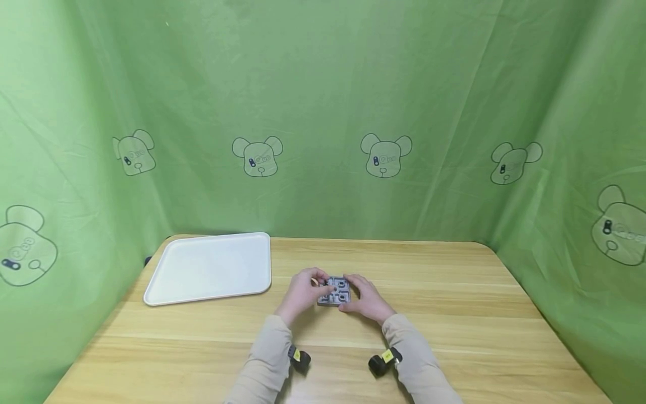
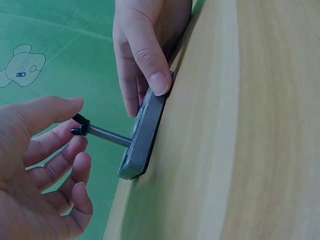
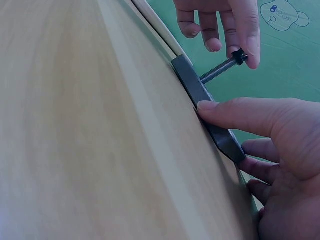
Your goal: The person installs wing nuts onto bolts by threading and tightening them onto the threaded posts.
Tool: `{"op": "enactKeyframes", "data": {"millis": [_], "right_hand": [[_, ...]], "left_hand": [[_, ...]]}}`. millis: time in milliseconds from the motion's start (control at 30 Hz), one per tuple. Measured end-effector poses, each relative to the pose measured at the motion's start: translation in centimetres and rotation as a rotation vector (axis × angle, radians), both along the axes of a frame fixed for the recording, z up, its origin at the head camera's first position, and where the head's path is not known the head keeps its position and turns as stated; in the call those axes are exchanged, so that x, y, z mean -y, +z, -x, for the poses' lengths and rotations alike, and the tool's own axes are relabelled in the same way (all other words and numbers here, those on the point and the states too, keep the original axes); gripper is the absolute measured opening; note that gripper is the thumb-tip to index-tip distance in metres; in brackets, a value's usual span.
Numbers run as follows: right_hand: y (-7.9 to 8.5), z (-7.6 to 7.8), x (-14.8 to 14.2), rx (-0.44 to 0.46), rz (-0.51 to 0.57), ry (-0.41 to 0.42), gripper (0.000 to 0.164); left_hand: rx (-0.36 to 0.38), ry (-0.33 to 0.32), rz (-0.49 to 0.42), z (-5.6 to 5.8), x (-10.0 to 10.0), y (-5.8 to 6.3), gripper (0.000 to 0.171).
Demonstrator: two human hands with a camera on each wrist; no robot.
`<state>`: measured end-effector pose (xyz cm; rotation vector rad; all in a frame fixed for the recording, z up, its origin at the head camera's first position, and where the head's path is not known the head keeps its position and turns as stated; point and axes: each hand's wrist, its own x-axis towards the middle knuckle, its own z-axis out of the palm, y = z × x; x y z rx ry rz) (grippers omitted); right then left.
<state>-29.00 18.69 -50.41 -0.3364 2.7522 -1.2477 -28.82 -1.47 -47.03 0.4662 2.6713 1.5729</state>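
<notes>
A small grey square plate (image 1: pixel 343 296) with raised outlines and round holes lies flat on the table between both hands. Out of its face, near one end, stands a threaded metal bolt (image 2: pixel 109 136) with a black winged head (image 2: pixel 81 126). My left hand (image 1: pixel 304 290) pinches that head between thumb and fingertips, its other fingers loosely bent below. From the opposite side my right hand (image 1: pixel 367 300) grips the plate, the thumb (image 3: pixel 227 114) on its near edge and fingers at the far edge. The bolt's lower end is hidden in the plate.
A white rectangular tray (image 1: pixel 212 269) lies at the back left of the wooden table (image 1: pixel 454 314). Green curtains (image 1: pixel 323 73) printed with bear heads hang behind and at both sides. Black wrist cameras (image 1: pixel 301 360) sit under the sleeves.
</notes>
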Motion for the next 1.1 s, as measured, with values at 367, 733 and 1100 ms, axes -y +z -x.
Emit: {"op": "enactKeyframes", "data": {"millis": [367, 733, 1100], "right_hand": [[0.17, -0.07, 0.08, 0.0, 0.003, -0.001, 0.092], [0.08, -0.03, 0.04, -0.003, 0.008, 0.0, 0.092], [-0.04, -0.02, -0.04, 0.009, 0.014, -0.003, 0.093]], "left_hand": [[-0.01, -0.045, 0.002, 0.04, 0.25, -0.04, 0.029], [0.01, -0.058, -0.033, -0.06, 0.35, -0.13, 0.029], [0.007, -0.066, -0.015, 0.09, 0.45, -0.3, 0.031]]}}
